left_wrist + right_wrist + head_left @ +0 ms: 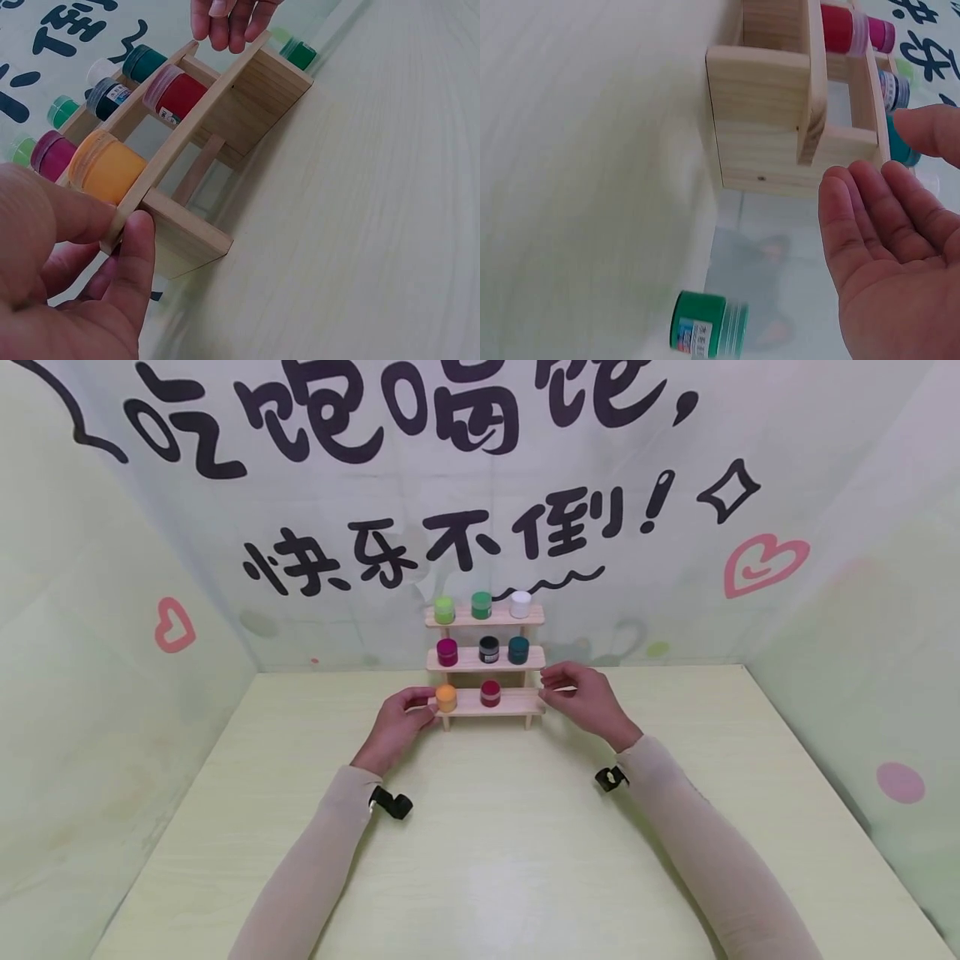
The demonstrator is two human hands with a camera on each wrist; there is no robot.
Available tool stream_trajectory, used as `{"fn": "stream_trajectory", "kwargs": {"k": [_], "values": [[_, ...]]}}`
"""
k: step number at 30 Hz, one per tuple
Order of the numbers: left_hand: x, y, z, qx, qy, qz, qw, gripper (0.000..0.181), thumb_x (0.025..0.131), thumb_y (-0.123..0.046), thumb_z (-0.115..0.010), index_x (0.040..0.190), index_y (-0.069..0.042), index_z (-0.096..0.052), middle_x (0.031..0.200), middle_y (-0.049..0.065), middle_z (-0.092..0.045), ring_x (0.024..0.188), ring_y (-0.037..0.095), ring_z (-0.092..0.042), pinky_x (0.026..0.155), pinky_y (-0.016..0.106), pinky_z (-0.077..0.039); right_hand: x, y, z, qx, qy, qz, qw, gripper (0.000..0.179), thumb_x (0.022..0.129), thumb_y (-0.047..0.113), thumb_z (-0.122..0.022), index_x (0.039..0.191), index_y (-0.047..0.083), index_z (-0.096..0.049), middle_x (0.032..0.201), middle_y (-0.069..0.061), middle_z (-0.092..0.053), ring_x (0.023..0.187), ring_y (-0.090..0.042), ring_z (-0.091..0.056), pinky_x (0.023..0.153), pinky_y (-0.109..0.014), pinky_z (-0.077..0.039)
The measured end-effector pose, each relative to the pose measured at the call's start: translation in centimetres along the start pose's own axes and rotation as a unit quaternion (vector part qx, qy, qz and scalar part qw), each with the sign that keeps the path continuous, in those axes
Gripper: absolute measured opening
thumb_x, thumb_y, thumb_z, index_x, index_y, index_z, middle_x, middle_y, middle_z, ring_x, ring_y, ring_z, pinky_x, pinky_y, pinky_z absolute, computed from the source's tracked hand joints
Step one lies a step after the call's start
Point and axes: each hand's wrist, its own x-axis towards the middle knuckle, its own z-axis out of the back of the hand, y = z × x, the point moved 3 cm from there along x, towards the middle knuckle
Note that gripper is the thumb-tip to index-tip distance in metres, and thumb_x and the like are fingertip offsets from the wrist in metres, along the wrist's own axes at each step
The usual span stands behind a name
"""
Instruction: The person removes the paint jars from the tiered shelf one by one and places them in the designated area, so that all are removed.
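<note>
A three-tier wooden display rack (516,700) holds small paint jars. My left hand (397,727) pinches the left end of the lowest shelf (169,161) between thumb and fingers, beside the orange jar (109,169). At the rack's other end, my right hand (588,700) holds nothing, its fingers extended and thumb apart in the right wrist view. A dark red jar (491,693) stands mid-shelf on the lowest tier. One green jar (705,326) is on the table past the rack's right end, hidden behind my right hand in the head view.
The middle tier carries magenta (447,652), black (489,649) and teal (518,650) jars. Light green (444,610), green (482,605) and white (521,604) jars top the rack. A printed cloth backdrop (660,585) rises behind the pale table (480,843).
</note>
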Motion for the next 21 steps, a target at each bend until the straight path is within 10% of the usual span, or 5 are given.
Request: {"fn": "stream_trajectory", "kwargs": {"k": [21], "values": [[-0.1,-0.2,0.0,0.024,0.016,-0.018,0.9994,0.040,0.104,-0.012,-0.064,0.144,-0.010,-0.062,0.140,0.014,-0.056,0.120,0.025,-0.061,0.109,0.036,-0.058,1.1,2.1,-4.1,0.006,0.048,0.023,0.9986,0.041,0.098,0.018,-0.076,0.134,-0.001,-0.067,0.129,-0.015,-0.073,0.114,-0.030,-0.072,0.103,-0.044,-0.062]]}}
